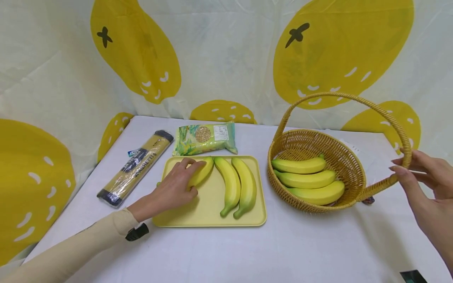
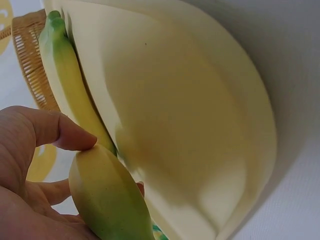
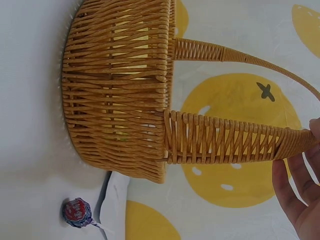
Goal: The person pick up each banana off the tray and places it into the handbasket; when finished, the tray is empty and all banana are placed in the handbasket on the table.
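My left hand point(image 1: 175, 191) grips a yellow banana point(image 1: 203, 173) over the left part of a pale yellow tray point(image 1: 216, 218); in the left wrist view, thumb and fingers pinch the banana point(image 2: 107, 195). Two more bananas point(image 1: 230, 184) lie side by side on the tray's right half. To its right stands a wicker basket point(image 1: 355, 169), with three bananas point(image 1: 308, 179) inside. My right hand point(image 1: 429, 188) holds the basket's arched handle point(image 1: 403, 137) at its right side, fingers and thumb around it, as the right wrist view also shows.
A pack of spaghetti point(image 1: 136, 169) lies slanted left of the tray. Behind the tray is a green packet point(image 1: 205, 138). A wrapped lollipop point(image 3: 77, 212) lies beside the basket. A fruit-print cloth point(image 1: 226, 59) hangs behind the white table.
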`<state>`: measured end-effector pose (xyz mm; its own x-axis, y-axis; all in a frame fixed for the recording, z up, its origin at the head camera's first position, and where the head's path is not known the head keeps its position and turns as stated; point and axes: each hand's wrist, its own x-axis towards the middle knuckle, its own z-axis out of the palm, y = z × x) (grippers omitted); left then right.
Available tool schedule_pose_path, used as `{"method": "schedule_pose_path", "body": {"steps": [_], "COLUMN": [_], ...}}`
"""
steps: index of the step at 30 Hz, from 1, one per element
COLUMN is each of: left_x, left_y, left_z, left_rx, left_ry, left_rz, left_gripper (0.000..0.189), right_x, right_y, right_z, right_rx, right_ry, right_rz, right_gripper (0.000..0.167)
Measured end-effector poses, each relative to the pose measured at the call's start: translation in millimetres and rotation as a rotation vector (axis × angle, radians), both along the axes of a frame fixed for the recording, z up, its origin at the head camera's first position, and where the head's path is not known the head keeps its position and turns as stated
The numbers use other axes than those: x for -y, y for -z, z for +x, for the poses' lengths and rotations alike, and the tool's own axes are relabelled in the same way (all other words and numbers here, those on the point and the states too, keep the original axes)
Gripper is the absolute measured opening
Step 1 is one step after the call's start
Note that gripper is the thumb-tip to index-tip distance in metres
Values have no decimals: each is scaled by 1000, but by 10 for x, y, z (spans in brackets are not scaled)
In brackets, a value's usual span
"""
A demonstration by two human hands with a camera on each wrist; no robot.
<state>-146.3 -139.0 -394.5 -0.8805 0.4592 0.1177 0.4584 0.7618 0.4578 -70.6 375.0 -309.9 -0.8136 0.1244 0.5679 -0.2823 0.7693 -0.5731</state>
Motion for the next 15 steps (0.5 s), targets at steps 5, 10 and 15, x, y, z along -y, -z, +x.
{"method": "schedule_pose_path", "body": {"steps": [5,10,15], "left_x": [20,37,34], "left_y": [-16,-19,-28], "left_z": [-10,-19,-15], "left_rx": [-23,-38,-38], "left_ry": [-2,5,7], "left_rz": [16,26,19], "left_gripper": [79,79,78], "right_x": [10,6,0], "right_y": [-9,-8,-2], "right_z": [2,-5,-6], "right_rx": [-12,-50,-59], "right_ry": [-10,-64,-80], "right_rz": [-1,-21,-25], "right_gripper": [54,50,48]}}
